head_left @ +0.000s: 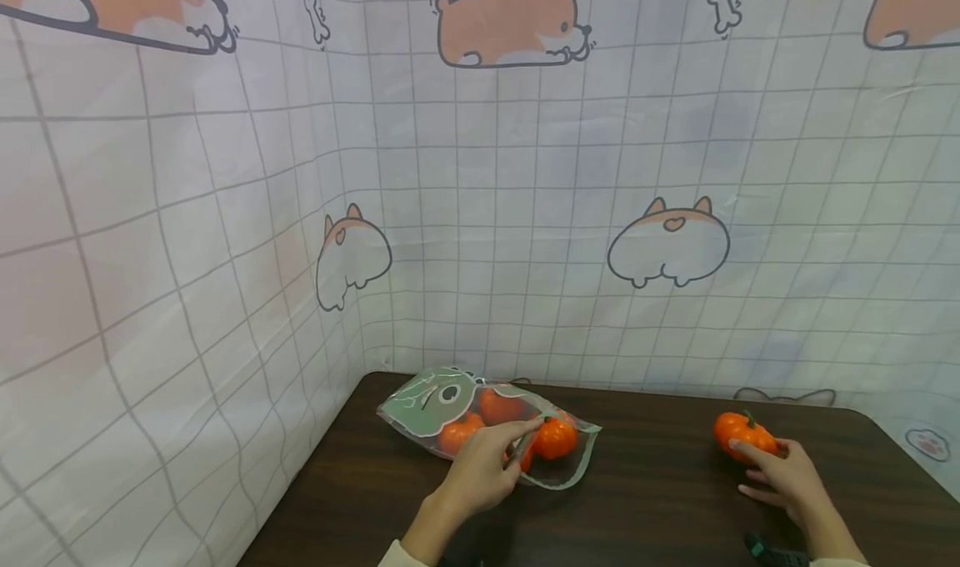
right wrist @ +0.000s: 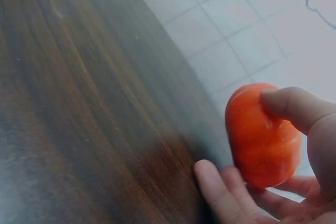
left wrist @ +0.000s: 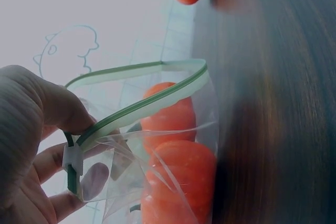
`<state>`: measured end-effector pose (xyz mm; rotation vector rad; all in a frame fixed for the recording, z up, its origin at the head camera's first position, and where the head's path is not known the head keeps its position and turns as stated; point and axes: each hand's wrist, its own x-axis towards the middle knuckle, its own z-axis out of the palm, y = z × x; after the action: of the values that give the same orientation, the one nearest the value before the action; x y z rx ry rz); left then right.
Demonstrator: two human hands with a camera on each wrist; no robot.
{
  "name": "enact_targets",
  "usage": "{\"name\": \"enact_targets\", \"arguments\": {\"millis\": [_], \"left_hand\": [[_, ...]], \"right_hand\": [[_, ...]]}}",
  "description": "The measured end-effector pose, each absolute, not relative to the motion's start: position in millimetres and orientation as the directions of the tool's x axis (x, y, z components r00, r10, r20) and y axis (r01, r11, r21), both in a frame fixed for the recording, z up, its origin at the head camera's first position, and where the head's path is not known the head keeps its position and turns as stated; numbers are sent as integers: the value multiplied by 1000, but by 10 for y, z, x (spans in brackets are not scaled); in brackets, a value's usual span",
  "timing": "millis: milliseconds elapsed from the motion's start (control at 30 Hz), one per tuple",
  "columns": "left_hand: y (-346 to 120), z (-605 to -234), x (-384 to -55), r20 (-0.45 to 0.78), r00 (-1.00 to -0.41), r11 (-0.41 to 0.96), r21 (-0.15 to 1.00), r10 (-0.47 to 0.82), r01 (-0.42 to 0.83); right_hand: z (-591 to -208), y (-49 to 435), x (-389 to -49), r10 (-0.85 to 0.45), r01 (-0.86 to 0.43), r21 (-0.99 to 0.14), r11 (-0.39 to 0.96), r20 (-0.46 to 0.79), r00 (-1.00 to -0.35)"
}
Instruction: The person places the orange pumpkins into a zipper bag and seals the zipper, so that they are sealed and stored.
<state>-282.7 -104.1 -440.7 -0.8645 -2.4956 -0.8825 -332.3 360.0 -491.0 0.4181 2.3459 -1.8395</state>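
Observation:
A clear zip bag (head_left: 577, 472) with a green cartoon face lies at the table's back left. Several small orange pumpkins (head_left: 556, 439) show through its plastic. My left hand (head_left: 483, 465) pinches the bag's mouth by its green zip edge, beside the white slider (left wrist: 73, 159). That mouth gapes in the left wrist view, with pumpkins (left wrist: 181, 182) inside. Over on the right, my right hand (head_left: 787, 477) holds another orange pumpkin (head_left: 738, 434) with a green stem. In the right wrist view its thumb presses one side of that pumpkin (right wrist: 260, 140), with fingers under the other.
The dark wooden table (head_left: 645, 500) runs between the two hands. A white gridded curtain (head_left: 525, 258) printed with cartoon dogs stands along the table's back and left edges. A dark strap (head_left: 776, 554) shows at my right wrist.

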Motion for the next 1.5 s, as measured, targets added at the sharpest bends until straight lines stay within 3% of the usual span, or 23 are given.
{"name": "enact_targets", "arguments": {"millis": [700, 1267, 1500], "left_hand": [[-1040, -4437, -2813, 485, -765, 625, 455, 423, 634], [-1050, -4405, -2829, 471, -764, 634, 439, 441, 636], [-1041, -4409, -2811, 440, -783, 621, 481, 440, 619]], "right_hand": [[-4304, 2926, -3131, -81, -19, -914, 405, -15, -997], [-4327, 2580, -3166, -266, -209, -866, 454, 92, -960], [-4325, 2504, -3126, -364, -255, -880, 401, 102, -926]]}}
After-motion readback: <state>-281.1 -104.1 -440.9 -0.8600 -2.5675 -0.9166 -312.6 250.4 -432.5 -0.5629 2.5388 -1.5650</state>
